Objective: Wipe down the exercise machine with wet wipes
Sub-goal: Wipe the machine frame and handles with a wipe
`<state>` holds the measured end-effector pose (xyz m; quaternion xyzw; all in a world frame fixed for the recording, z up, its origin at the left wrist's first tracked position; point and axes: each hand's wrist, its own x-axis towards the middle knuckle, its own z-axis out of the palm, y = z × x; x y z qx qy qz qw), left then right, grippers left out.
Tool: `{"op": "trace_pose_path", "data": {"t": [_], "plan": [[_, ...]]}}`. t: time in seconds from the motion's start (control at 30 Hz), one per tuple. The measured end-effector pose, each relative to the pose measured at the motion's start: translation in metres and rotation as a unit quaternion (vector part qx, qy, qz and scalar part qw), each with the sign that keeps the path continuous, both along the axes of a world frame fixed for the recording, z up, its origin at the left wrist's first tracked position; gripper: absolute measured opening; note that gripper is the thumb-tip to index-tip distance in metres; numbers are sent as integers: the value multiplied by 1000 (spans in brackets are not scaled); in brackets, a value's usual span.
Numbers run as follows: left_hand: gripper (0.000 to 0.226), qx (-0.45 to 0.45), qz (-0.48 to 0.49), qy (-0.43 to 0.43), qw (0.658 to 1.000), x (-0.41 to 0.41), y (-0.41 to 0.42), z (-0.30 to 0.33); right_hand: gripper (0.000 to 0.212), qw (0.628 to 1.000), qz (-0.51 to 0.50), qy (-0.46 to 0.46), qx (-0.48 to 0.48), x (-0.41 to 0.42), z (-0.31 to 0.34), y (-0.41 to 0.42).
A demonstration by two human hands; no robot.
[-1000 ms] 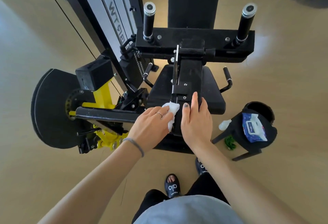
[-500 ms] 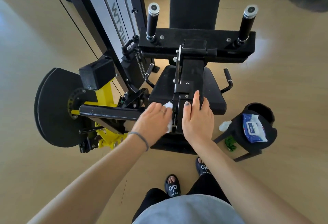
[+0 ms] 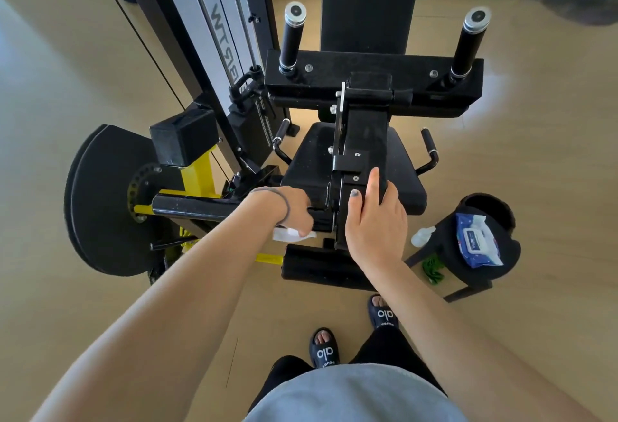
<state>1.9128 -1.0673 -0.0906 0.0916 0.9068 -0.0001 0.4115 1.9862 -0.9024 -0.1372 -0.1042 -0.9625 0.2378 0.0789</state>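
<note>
A black and yellow exercise machine (image 3: 341,80) stands in front of me, with a black seat (image 3: 401,167) and a black central arm (image 3: 364,134) running over it. My left hand (image 3: 291,209) is turned down at the left side of that arm's near end and holds a white wet wipe (image 3: 287,233) against the frame; its fingers are mostly hidden. My right hand (image 3: 374,221) lies on the arm's near end, fingers extended along its top and right side.
A black stool (image 3: 481,264) at the right carries a blue pack of wet wipes (image 3: 476,241); a white spray bottle (image 3: 422,236) and something green (image 3: 433,268) lie beside it. A black round pad (image 3: 100,201) juts out left. My sandalled feet (image 3: 322,348) stand on the wooden floor.
My left hand has slid the wipe down from the top of the arm's near end to its lower left side and turned downward. My right hand has stayed on the arm.
</note>
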Motion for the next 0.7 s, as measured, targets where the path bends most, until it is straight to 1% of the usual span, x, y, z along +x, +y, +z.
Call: {"op": "trace_pose_path", "data": {"t": [0.07,0.1,0.13,0.17,0.2,0.23,0.27,0.3,0.33,0.37,0.4,0.47,0.57,0.63,0.7], "plan": [[35,18,-1,-9,1000,-1,9,-6,64,1000,3,2,2,0,0,0],[31,27,-10,10,1000,2,10,-9,63,1000,2,3,3,1,0,0],[32,35,-32,57,997,8,7,-13,63,1000,0,4,4,0,0,0],[33,44,-69,132,988,19,0,-17,63,1000,0,5,7,0,-1,-1],[34,52,-109,217,969,32,-11,-22,62,1000,0,5,10,0,-1,-1],[33,45,-146,303,941,44,-25,-27,61,1000,-1,6,13,0,-2,-1],[32,18,-176,369,913,52,-43,-31,60,1000,-4,7,14,0,-2,0],[29,-17,-194,408,892,56,-64,-33,59,1000,-7,8,15,0,-3,0],[26,-49,-202,429,879,59,-83,-32,59,1000,-7,10,17,0,-3,0],[24,-75,-198,438,874,59,-96,-32,59,1000,-8,13,22,0,-4,-1],[24,-89,-183,434,877,57,-103,-31,59,999,-8,15,28,1,-4,-1],[26,-93,-139,412,896,54,-86,-27,59,999,-10,16,35,0,-4,-3],[30,-29,-106,383,917,57,-26,-29,60,999,-8,15,35,0,-3,-3],[37,9,-101,382,918,58,1,-36,60,999,-5,22,29,1,-2,-2],[40,25,-97,397,912,54,8,-39,60,999,-2,29,23,1,-3,-2]]}}
